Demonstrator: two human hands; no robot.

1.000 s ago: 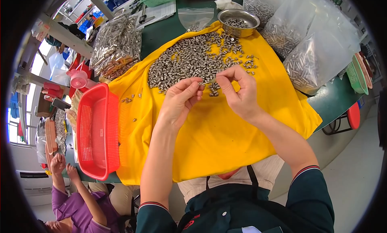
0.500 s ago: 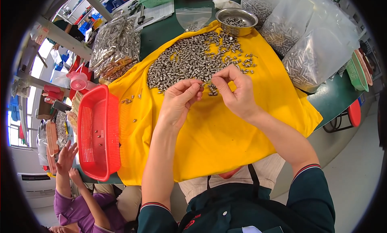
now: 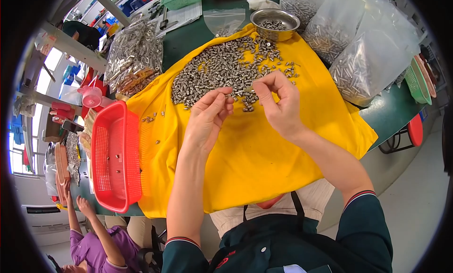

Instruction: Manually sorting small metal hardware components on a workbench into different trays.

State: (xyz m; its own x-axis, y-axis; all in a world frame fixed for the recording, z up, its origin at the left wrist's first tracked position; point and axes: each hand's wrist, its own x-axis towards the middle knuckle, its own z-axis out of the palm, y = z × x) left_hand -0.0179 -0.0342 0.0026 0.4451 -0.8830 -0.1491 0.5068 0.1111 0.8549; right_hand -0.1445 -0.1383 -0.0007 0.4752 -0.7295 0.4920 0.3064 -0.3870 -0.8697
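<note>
Whatever the fingertips pinched was too small to make out; both hands hid the near edge of the heap of small silvery metal cylinders (image 3: pixel 222 70), and the fisheye rim cut off the table's far side. The left hand (image 3: pixel 207 119) was raised above the yellow cloth (image 3: pixel 264 159) with its fingers curled loosely together, tips pointing toward the right hand; whether it gripped a piece could not be told. The right hand (image 3: pixel 281 103) had thumb and forefinger drawn close at the heap's near edge, perhaps on one cylinder, though that stayed unclear. The heap lay just beyond both hands, spread over the cloth's far half. A red plastic mesh basket (image 3: pixel 115 159) sat beside the cloth's left edge, a round steel bowl (image 3: pixel 275 23) past the heap, and clear bags of metal parts (image 3: pixel 368 60) to the right.
</note>
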